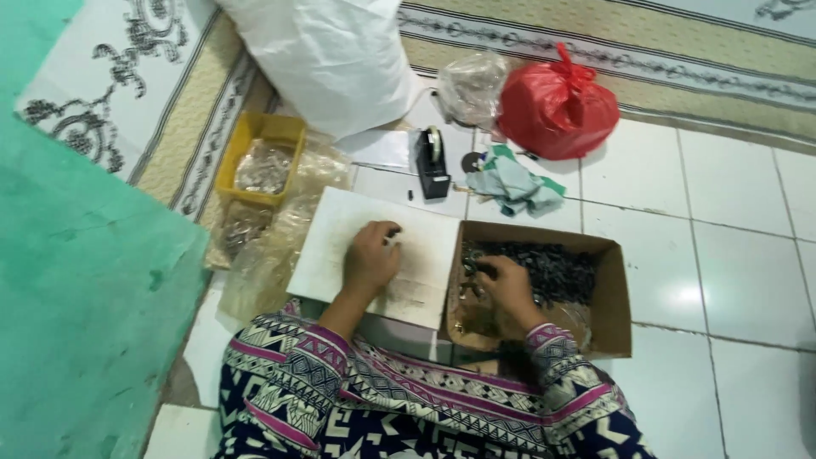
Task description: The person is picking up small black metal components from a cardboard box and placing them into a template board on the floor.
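While L hand (371, 257) rests on white board (374, 255) — fingers curled together, R hand (508, 289) in cardboard box (612, 297), grip unclear.

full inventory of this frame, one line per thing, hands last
cardboard box: 1, brown, on tiles right of board
small dark parts: many, black, inside box
white board: 1, white, left of box
tape dispenser: 1, black, behind board
cloth: 1, pale green, beside dispenser
red bag: 1, tied, behind box
clear bag: 1, left of red bag
white sack: 1, top centre
yellow tray: 1, far left
left hand: on board
right hand: in box
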